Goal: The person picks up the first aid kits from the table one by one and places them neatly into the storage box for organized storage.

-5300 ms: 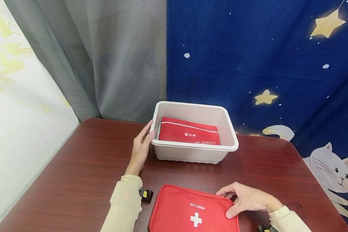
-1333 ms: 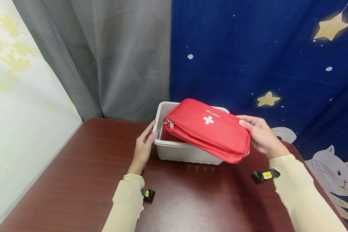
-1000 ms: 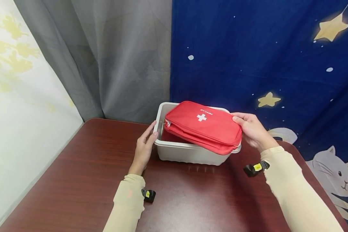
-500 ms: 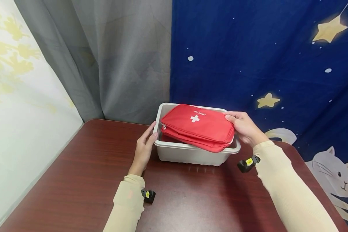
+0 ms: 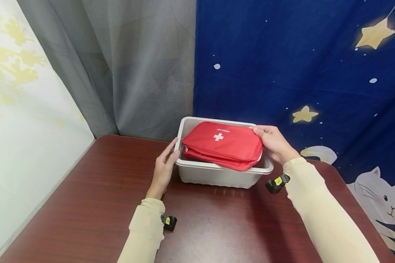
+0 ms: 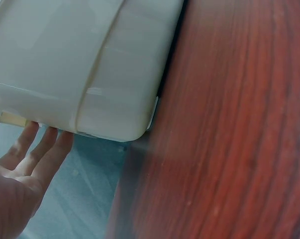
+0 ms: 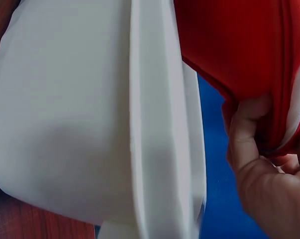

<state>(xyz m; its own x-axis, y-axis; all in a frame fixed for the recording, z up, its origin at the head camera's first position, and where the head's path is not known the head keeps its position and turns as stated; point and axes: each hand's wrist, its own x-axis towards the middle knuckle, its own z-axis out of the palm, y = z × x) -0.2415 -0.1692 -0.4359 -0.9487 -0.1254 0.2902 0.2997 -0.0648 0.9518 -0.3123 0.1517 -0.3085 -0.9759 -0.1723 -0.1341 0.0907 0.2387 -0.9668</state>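
My right hand (image 5: 274, 142) pinches the right end of a red first-aid bag (image 5: 237, 144), thumb on top and fingers curled beneath, as the right wrist view also shows. The bag, with a white cross and zipper, lies tilted within the opening of a white plastic bin (image 5: 217, 177), its near right corner overlapping the front rim. Under it, a second red pouch is almost wholly hidden. Straight fingers of my left hand (image 5: 163, 170) touch the bin's left side, the thumb at the rim. In the left wrist view those fingertips (image 6: 51, 132) meet the outer wall.
The bin stands at the back of a dark red-brown wooden table (image 5: 102, 204). Behind hang a grey curtain (image 5: 151, 73) and a blue one with stars (image 5: 266, 73). A white patterned panel (image 5: 26, 128) borders the left side. Each wrist carries a small black camera (image 5: 169, 222).
The first-aid bag, earlier flat on the table in front, has been lifted over the bin by the right hand, then moved left and lowered into its opening. The left hand stays at the bin.
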